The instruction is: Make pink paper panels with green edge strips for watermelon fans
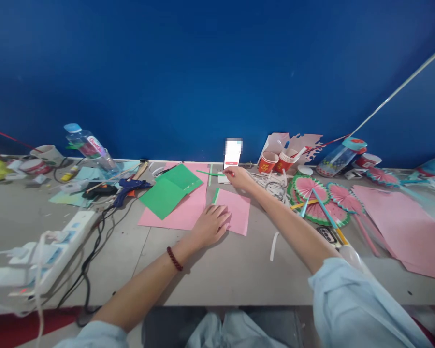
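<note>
My left hand lies with its fingers spread on a small pink paper sheet, which has a green strip along its upper left edge. Farther forward, my right hand is closed in a pinch at the end of a thin green paper strip. A small red spot shows at those fingertips; I cannot tell what it is. Left of my hands, green paper overlaps a larger pink sheet. A lit phone stands upright just behind my right hand.
At left are a hot glue gun, a power strip with cables, and a plastic bottle. Toward the right lie pink paper fans, paper cups, white cords, a clear jar and pink sheets.
</note>
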{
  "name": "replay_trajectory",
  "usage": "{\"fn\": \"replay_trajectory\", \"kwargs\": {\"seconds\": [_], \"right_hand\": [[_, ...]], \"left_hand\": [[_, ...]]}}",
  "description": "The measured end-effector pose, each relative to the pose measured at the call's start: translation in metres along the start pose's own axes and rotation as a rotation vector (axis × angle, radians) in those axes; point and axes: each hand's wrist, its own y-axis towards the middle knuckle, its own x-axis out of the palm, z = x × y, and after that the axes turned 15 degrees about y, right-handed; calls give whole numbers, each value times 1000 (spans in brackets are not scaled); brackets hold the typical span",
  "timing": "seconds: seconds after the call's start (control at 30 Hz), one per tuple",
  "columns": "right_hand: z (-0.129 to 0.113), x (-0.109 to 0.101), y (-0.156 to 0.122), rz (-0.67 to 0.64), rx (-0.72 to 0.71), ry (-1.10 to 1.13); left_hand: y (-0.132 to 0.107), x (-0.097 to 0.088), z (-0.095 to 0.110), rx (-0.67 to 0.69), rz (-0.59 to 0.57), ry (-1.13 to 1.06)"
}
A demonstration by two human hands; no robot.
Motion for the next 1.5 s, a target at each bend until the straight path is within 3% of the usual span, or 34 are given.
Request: {"fn": "replay_trajectory", "kwargs": {"seconds": [0.17,0.37,0.57,0.8,1.17,1.37,1.5], "right_hand": [[-4,20,49,-54,68,-49],[-12,46,80,-111,229,-152],[-14,57,96,-169,372,-209],[-16,52,94,-153,414,-171],[-17,59,85,18,332,-116],[-36,38,82,149,198,-93],[-40,17,71,305,26,105]], "left_hand": [[-3,-1,0,45,-16,-48],[-2,1,-3,46,13,-124],[-3,2,-3,36,-7,-157],[-2,-1,-3,33,-7,-160],[-3,4,-4,34,31,-169],[-5,0,-2,60,10,-151],[-7,-1,2,62,-19,-130]]}}
